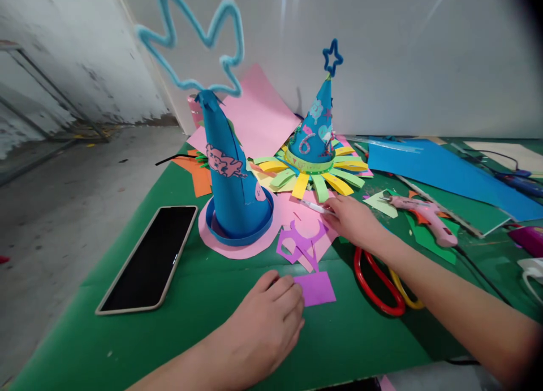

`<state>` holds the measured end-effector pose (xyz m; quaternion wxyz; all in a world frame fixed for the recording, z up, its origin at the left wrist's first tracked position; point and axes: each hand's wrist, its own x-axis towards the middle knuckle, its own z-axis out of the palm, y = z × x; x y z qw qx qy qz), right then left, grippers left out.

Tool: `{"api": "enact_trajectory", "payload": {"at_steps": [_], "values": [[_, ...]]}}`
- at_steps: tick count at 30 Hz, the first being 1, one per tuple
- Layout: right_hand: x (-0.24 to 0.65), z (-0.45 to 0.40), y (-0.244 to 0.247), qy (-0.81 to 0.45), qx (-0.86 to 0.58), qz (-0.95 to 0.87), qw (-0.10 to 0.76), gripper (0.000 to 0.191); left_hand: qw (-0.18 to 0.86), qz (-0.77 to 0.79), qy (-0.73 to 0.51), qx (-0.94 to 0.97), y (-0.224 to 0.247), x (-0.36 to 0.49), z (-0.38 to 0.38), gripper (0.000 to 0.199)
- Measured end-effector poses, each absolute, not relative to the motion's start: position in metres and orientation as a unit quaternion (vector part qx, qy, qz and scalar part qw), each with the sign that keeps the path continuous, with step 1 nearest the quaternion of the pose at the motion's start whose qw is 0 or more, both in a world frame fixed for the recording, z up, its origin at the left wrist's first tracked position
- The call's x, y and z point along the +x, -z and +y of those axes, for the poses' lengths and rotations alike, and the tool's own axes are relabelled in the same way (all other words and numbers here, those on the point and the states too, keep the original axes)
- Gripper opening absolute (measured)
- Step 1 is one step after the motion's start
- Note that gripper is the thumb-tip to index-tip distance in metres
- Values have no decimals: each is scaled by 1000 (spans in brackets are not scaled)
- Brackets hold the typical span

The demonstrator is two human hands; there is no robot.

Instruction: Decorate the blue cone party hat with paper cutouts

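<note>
Near the front of the green table, my left hand [269,317] is closed at the left edge of a purple paper piece [317,288]; whether it grips the paper is hidden. My right hand [352,218] pinches a thin white pen [316,207] lying over pink paper. Purple cut-out scraps [301,245] lie between the hands. To their left stands a blue cone hat [231,193] on a pink round brim, topped by a light blue pipe-cleaner shape [231,29]. Behind my right hand is a second blue cone hat [316,132] with yellow and green paper loops and a dark blue star.
A phone [148,261] lies at the left. Red-handled scissors [377,283] rest partly under my right forearm. A pink glue gun [426,215] with a cord and blue sheets [441,167] are at the right. A pale wall [382,57] rises behind.
</note>
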<state>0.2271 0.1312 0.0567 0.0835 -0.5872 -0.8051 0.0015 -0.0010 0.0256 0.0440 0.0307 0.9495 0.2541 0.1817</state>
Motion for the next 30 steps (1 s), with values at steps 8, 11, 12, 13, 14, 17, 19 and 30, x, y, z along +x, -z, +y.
{"api": "enact_trajectory", "payload": {"at_steps": [8, 11, 12, 13, 14, 17, 19, 30], "values": [[243, 107, -70, -60, -604, -781, 144, 19, 65, 252, -148, 954, -48, -3, 30, 22], [238, 85, -71, -199, -594, -743, 235, 18, 74, 251, -146, 954, -48, -2, 31, 20], [234, 76, -70, -267, -587, -713, 277, 19, 77, 251, -148, 953, -48, -2, 32, 20], [230, 68, -67, -320, -578, -685, 308, 19, 81, 254, -152, 952, -48, -2, 33, 19], [225, 60, -63, -345, -575, -664, 331, 19, 84, 255, -157, 950, -47, -2, 34, 19], [216, 43, -53, -325, -576, -659, 358, 15, 90, 252, -166, 949, -44, -1, 40, 21], [215, 40, -50, -310, -574, -673, 348, 14, 90, 247, -165, 951, -41, 1, 45, 23], [245, 51, -57, -270, -569, -720, 293, 14, 90, 258, -197, 942, -44, 5, 46, 21]]}}
